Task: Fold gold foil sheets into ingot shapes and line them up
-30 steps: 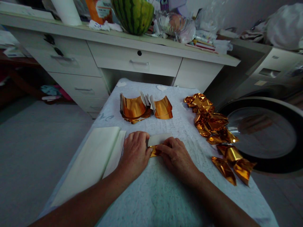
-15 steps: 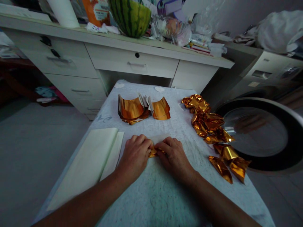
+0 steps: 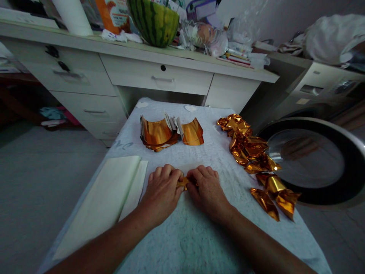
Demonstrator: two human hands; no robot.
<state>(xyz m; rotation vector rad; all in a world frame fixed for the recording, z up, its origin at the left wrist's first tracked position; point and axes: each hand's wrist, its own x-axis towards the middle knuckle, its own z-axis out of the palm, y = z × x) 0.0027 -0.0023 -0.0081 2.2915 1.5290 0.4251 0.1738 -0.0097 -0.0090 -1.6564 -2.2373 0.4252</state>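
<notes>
My left hand (image 3: 164,190) and my right hand (image 3: 207,192) meet at the middle of the cloth-covered table (image 3: 182,236). Between them is a small piece of gold foil paper (image 3: 183,183), pinched by the fingers of both hands and mostly hidden by them. A pale sheet shows just behind the fingertips. Beyond the hands stand two curved stacks of gold foil sheets, a thicker one (image 3: 156,133) at left and a thinner one (image 3: 193,132) beside it. Folded gold foil pieces (image 3: 248,148) lie in a heap along the right side.
A stack of pale paper (image 3: 99,201) lies left of my left arm. Past the table is a white desk (image 3: 159,78) with half a watermelon (image 3: 154,23) and plastic bags on top. At right, a washing machine's round door (image 3: 308,160) hangs open close to the table edge.
Both hands stay on the foil piece, with the fingers shifted slightly and the right fingers curled closer over it. The whole view has moved a little. The stacks and heap lie as before.
</notes>
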